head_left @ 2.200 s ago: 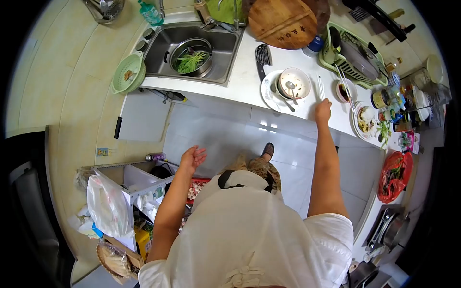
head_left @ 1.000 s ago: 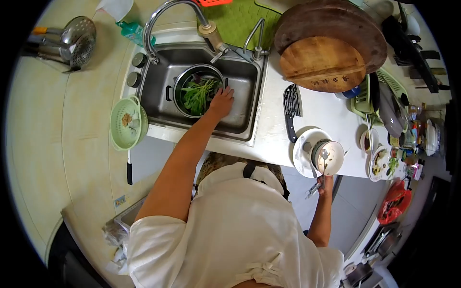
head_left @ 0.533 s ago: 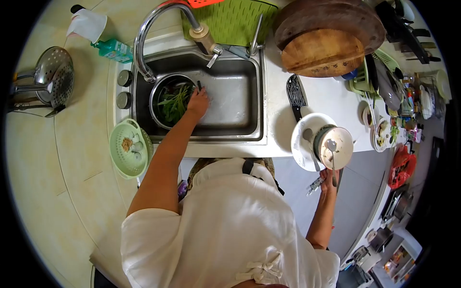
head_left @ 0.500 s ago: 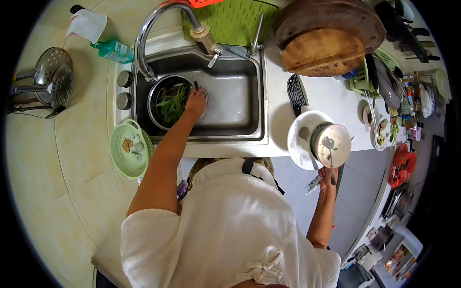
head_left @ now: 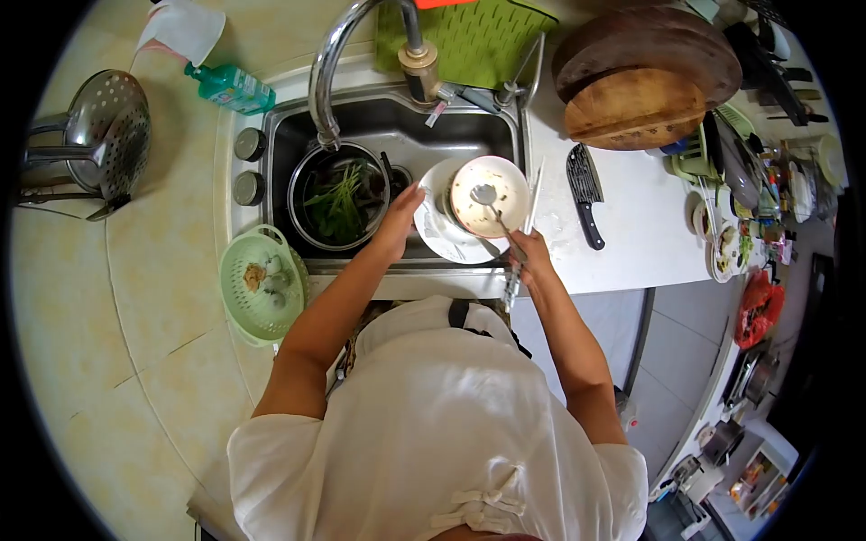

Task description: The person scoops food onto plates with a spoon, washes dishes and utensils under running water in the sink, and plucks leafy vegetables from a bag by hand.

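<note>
My left hand (head_left: 397,224) is at the left edge of a white plate (head_left: 444,236), over the sink (head_left: 388,117); whether it grips the rim is hard to tell. On the plate a used bowl (head_left: 492,185) with a spoon (head_left: 484,195) sits on another bowl. My right hand (head_left: 532,259) is closed on the plate's right side, with chopsticks (head_left: 536,198) and the spoon handle at its fingers. A pot (head_left: 300,203) with green leaves (head_left: 337,200) stands in the left of the sink.
A cleaver (head_left: 586,191) lies on the counter (head_left: 622,252). The faucet (head_left: 322,81) arches over the pot. Left of the sink is a green colander (head_left: 236,293). Round wooden boards (head_left: 636,108) lean behind the cleaver. More dishes and a rack stand far right.
My right hand has carried the plate and bowls left from the counter to over the sink. My left hand has moved from the pot's edge to the plate's edge.
</note>
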A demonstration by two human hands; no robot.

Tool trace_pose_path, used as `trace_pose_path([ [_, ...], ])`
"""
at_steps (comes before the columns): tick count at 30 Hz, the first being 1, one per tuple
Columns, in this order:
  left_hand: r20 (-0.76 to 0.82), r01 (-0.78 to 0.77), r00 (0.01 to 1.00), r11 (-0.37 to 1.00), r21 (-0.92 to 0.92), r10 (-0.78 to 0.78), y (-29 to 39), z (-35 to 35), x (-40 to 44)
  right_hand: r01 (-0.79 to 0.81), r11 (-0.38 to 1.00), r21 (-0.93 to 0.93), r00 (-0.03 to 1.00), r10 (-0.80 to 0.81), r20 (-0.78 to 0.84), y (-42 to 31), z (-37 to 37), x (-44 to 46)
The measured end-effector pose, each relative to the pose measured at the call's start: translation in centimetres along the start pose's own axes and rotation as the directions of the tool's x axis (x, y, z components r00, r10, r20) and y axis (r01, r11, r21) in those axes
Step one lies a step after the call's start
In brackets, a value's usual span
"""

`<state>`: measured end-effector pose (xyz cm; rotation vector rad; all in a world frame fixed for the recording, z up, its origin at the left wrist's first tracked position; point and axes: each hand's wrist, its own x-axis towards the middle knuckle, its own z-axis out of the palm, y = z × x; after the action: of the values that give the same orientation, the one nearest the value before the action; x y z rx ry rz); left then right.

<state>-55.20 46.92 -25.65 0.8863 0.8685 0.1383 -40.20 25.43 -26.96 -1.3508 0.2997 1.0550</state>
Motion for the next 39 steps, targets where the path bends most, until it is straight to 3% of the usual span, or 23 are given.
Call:
trace_pose_path([
  [3, -0.064, 0.144, 0.987, 0.989, -0.014, -0.145, -2.5, -3.5, 0.7, -0.022, 0.996, -0.083, 1.000, 0.023, 0.018, 1.8, 2.0, 3.2],
  [6, -0.102, 0.188, 0.973, 0.966, -0.176, -0.208, -5.2, -6.5, 3.3, -0.057, 0.987, -0.152, 0.995, 0.068, 0.069, 2.5, 3.5, 5.2],
  [10, -0.152, 0.171, 0.965, 0.949, -0.266, -0.216, -7.7, -8.1, 6.2, -0.191, 0.943, -0.272, 0.979, 0.201, 0.012, 4.9, 2.7, 10.3],
  [14, -0.233, 0.189, 0.936, 0.934, -0.304, -0.265, -9.5, -8.3, 9.2, -0.218, 0.948, -0.232, 0.972, 0.232, 0.034, 6.4, 1.5, 13.0],
  [17, -0.243, 0.167, 0.935, 0.924, -0.344, -0.259, -11.1, -8.3, 11.3, -0.237, 0.904, -0.357, 0.971, 0.236, -0.046, 6.1, 2.3, 12.9],
  [26, -0.443, 0.152, 0.838, 0.916, -0.372, -0.319, -15.5, -5.7, 15.8, -0.311, 0.921, -0.233, 0.949, 0.314, -0.026, 6.8, 1.7, 12.6],
  [34, -0.307, 0.214, 0.891, 0.905, -0.369, -0.336, -17.9, -8.3, 18.2, -0.402, 0.914, -0.060, 0.910, 0.406, 0.086, 6.1, 2.0, 10.4],
  [38, -0.415, 0.470, 0.780, 0.876, -0.106, -0.468, -13.3, -6.9, 15.1, -0.484, 0.875, 0.025, 0.861, 0.471, 0.190, 6.0, 1.8, 8.9],
  [39, -0.409, 0.392, 0.821, 0.914, -0.106, -0.399, -11.6, -6.1, 13.1, -0.498, 0.867, 0.031, 0.853, 0.483, 0.198, 5.9, 1.8, 8.5],
])
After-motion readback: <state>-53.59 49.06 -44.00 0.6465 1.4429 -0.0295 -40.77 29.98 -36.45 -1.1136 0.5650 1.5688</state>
